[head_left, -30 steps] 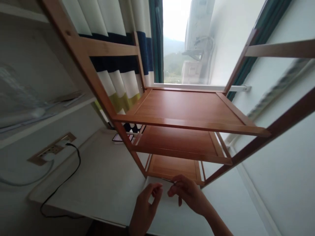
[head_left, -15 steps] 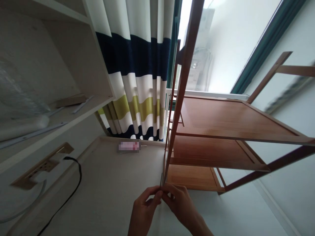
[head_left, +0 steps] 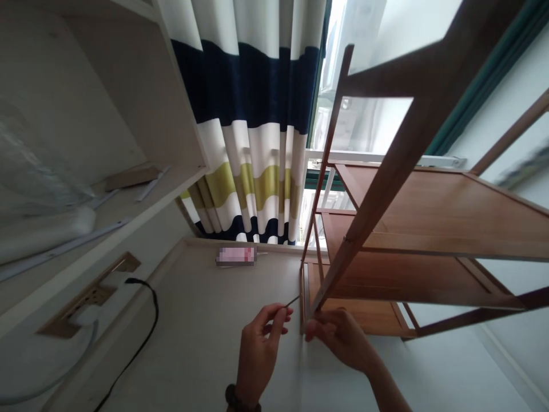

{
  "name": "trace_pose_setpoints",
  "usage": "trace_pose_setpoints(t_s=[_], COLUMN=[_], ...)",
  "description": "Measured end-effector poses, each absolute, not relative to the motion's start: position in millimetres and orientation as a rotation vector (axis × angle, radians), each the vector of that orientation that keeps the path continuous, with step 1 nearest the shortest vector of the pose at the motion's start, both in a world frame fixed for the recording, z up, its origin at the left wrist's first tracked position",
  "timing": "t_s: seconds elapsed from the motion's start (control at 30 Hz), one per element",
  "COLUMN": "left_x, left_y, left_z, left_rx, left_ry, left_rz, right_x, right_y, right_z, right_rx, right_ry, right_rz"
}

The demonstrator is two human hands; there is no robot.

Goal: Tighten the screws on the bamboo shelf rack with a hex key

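Observation:
A brown wooden shelf rack (head_left: 429,200) with three boards stands on the pale desk (head_left: 206,320), its front post slanting up to the right. My left hand (head_left: 259,349) pinches a thin dark metal tool (head_left: 293,301), perhaps a hex key, just left of the rack's lowest corner. My right hand (head_left: 338,337) is closed at the foot of the post, its fingertips pressed against the wood; what they hold, if anything, is hidden.
A striped curtain (head_left: 253,143) hangs at the window behind. A phone (head_left: 237,255) lies at the desk's far edge. A black cable (head_left: 141,326) runs from a wall socket panel (head_left: 92,294). A white shelf unit (head_left: 98,143) holds small parts on the left.
The view has swung left, so the rack sits further right. My hands, together at the post's foot half a second ago, have parted; the left now holds the thin tool out to the left.

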State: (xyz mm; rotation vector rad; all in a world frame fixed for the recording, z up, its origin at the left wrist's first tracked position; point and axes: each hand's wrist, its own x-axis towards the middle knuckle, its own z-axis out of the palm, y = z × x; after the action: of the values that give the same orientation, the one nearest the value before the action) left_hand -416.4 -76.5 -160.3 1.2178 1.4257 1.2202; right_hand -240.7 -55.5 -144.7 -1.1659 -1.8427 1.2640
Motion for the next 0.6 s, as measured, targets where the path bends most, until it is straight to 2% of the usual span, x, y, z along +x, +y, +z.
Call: trace_pose_setpoints(t_s=[0.17, 0.37, 0.6], left_x=[-420.2, -417.3, -423.6], left_y=[-72.0, -57.0, -50.2], left_z=[-167.9, -153.4, -149.1], left_rx=[1.312, 1.437, 1.510], left_ry=[1.409, 1.324, 1.369], left_rz=[1.192, 1.170, 1.221], right_x=[-221.4, -259.1, -298.1], right_y=[-56.5, -40.6, -11.6], right_z=[-157.9, -157.8, -142.9], right_rx=[-1.151, -1.122, -0.876], right_ry=[-1.449, -1.080, -0.679], right_rz=[1.090, 0.973, 1.177])
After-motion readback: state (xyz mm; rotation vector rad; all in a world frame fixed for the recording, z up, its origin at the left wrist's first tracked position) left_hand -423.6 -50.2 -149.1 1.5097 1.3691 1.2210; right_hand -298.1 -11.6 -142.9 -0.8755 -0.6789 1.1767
